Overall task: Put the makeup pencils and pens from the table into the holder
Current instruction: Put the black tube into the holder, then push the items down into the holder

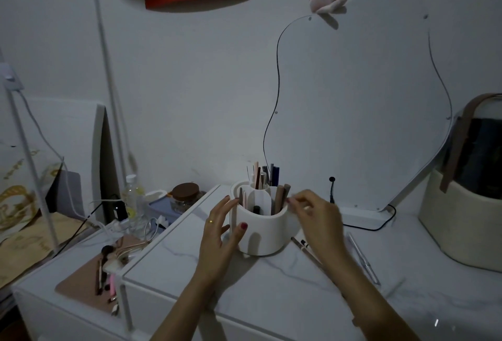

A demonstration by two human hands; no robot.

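A white round holder [262,228] with several compartments stands on the marble table [271,286], filled with several upright pencils and pens [279,199]. My left hand [220,229] cups the holder's left side, thumb on its front wall. My right hand [316,215] hovers at the holder's right rim, fingertips pinched near the brown pencils; whether it grips one is unclear. A brown pencil [305,252] and a dark-capped pen [304,243] lie on the table under my right wrist. A clear thin pen [362,259] lies further right.
A curved mirror [366,101] leans on the wall behind. A cream basket [459,221] stands at the right. A lower glass-topped section at left holds brushes [108,267], a plastic bottle [133,199] and a brown-lidded jar [186,196]. Cables run along the back.
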